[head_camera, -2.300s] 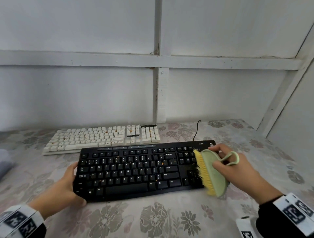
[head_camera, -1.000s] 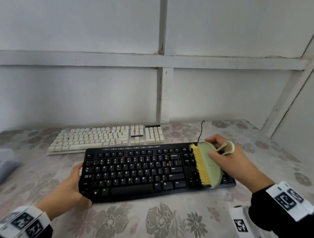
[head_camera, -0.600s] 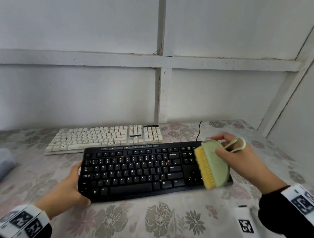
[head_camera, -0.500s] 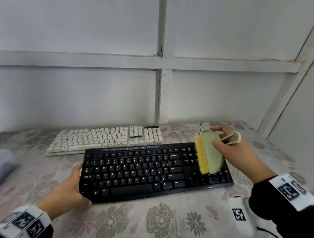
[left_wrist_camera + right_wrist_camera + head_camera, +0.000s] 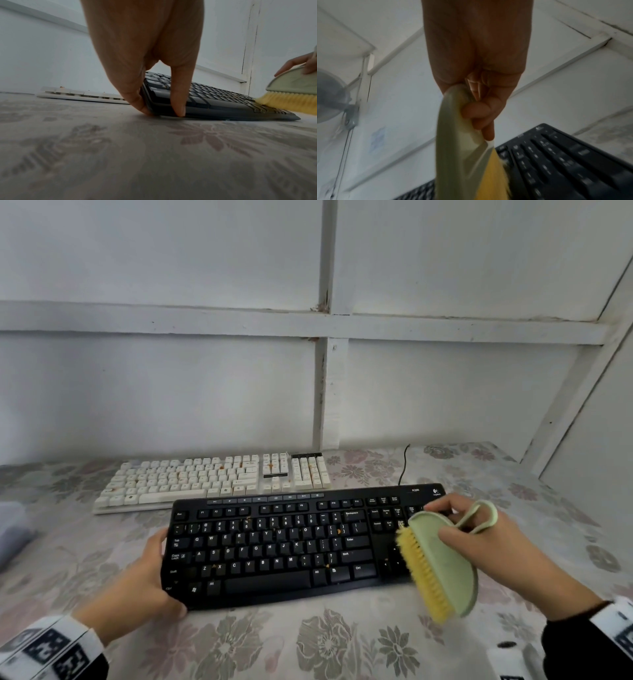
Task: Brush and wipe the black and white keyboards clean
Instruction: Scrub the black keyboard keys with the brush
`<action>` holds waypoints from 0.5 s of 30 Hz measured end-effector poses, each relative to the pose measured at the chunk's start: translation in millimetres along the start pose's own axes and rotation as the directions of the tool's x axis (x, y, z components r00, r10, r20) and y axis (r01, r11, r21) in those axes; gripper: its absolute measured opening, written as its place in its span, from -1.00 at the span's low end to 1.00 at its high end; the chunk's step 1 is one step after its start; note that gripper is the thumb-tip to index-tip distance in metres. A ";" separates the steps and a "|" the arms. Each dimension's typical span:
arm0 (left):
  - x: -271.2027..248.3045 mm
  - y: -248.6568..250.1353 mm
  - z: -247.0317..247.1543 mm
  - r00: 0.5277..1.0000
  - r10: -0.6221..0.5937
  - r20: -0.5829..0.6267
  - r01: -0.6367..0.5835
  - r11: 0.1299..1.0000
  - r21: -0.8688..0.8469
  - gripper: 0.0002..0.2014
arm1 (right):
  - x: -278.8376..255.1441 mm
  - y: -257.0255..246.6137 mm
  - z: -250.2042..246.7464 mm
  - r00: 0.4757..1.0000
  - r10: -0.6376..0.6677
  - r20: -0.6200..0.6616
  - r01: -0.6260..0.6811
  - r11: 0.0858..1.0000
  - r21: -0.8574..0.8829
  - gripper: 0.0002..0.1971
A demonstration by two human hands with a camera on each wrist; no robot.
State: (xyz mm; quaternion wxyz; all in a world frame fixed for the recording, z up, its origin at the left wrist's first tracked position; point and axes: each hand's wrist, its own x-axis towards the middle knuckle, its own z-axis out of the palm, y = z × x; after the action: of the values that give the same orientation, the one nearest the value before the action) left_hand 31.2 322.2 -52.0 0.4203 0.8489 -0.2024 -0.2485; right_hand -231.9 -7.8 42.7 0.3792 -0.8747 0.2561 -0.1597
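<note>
The black keyboard (image 5: 274,546) lies across the near middle of the table, with orange crumbs among its keys. My left hand (image 5: 147,577) grips its left front corner, thumb on the front edge (image 5: 178,106). My right hand (image 5: 479,539) holds a pale green brush (image 5: 442,563) by its back. The yellow bristles touch the keyboard's right end, over the number pad, and reach past the front edge. The left wrist view shows the brush (image 5: 291,93) at the far end of the black keyboard (image 5: 214,100). Behind lies the white keyboard (image 5: 212,477), also speckled with crumbs.
A flowered cloth (image 5: 342,645) covers the table. A black cable (image 5: 406,463) runs from the black keyboard back to the white wall. A grey cloth (image 5: 12,529) lies at the left edge. A white object (image 5: 507,662) sits near my right wrist.
The brush, held up over the number pad half a second ago, has come down and toward me along the keyboard's right end. My left hand has kept its hold.
</note>
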 end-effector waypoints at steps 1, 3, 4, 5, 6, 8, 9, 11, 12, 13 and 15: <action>-0.1 0.9 0.1 1.000 0.003 0.005 -0.003 1.000 0.004 0.22 | 4.6 -3.6 -2.3 0.999 -0.015 -0.035 0.016 1.000 0.013 -0.73; 0.1 1.7 0.1 1.000 0.000 0.010 -0.001 1.000 0.003 0.21 | 17.6 -11.6 -2.9 0.992 -0.046 -0.121 0.048 0.999 0.016 -0.72; -0.5 2.2 0.2 1.000 -0.001 0.009 0.001 1.000 0.000 0.20 | 24.7 -15.5 -1.2 0.986 -0.054 -0.156 0.059 0.998 0.030 -0.71; -0.9 2.3 0.0 1.000 0.004 0.009 -0.004 1.000 -0.004 0.20 | 31.6 -18.2 1.6 0.982 -0.060 -0.179 0.070 0.996 0.048 -0.69; -1.2 2.1 -0.2 1.000 0.009 0.007 -0.009 1.000 -0.009 0.21 | 37.8 -19.7 4.9 0.979 -0.068 -0.194 0.080 0.995 0.058 -0.68; -1.6 1.7 0.0 1.000 0.020 0.004 -0.019 1.000 -0.024 0.20 | 45.4 -20.7 10.2 0.976 -0.075 -0.203 0.086 0.995 0.049 -0.67; -1.6 1.6 0.2 1.000 0.023 0.004 -0.023 0.999 -0.026 0.18 | 46.4 -20.4 12.3 0.978 -0.067 -0.196 0.078 0.996 0.049 -0.67; -1.4 1.9 0.5 1.000 0.028 0.007 -0.028 0.999 -0.024 0.16 | 42.7 -17.2 16.3 0.985 -0.051 -0.165 0.060 0.997 0.049 -0.68; -1.3 2.1 0.5 1.000 0.028 0.008 -0.028 0.999 -0.020 0.15 | 38.4 -14.9 18.2 0.987 -0.049 -0.150 0.055 0.998 0.034 -0.68; -1.4 2.3 0.6 1.000 0.027 0.008 -0.027 0.999 -0.017 0.14 | 32.5 -12.5 20.1 0.990 -0.048 -0.133 0.050 0.999 0.011 -0.68; -0.9 1.9 0.2 1.000 0.023 0.010 -0.023 1.000 -0.016 0.14 | 19.4 -6.3 23.5 0.995 -0.036 -0.093 0.036 0.999 -0.006 -0.69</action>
State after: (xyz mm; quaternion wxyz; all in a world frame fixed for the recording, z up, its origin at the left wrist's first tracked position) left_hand 30.1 321.5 -50.4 0.4287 0.8420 -0.2124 -0.2493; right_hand -202.8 -1.4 33.5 0.3622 -0.8716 0.2581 -0.2064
